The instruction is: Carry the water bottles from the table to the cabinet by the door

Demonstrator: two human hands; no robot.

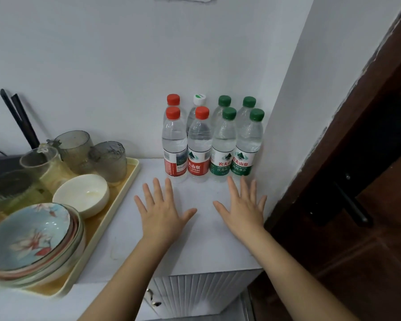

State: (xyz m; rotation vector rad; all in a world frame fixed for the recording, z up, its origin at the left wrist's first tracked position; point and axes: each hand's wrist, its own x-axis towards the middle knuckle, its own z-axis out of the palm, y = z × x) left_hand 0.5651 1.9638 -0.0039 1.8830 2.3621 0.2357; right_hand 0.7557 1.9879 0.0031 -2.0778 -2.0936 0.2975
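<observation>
Several water bottles stand upright in two rows on the white cabinet top (202,242), against the wall corner. Red-capped bottles (175,144) are on the left, a white-capped bottle (198,101) is behind them, and green-capped bottles (248,144) are on the right. My left hand (162,212) lies flat on the top just in front of the red-labelled bottles, fingers spread, holding nothing. My right hand (243,209) lies flat in front of the green-labelled bottles, also spread and empty. Neither hand touches a bottle.
A cream tray (116,218) on the left holds stacked patterned plates (33,242), a white bowl (82,193) and several glass cups (77,147). A dark wooden door (361,205) with a black handle stands at the right. A white wall is behind.
</observation>
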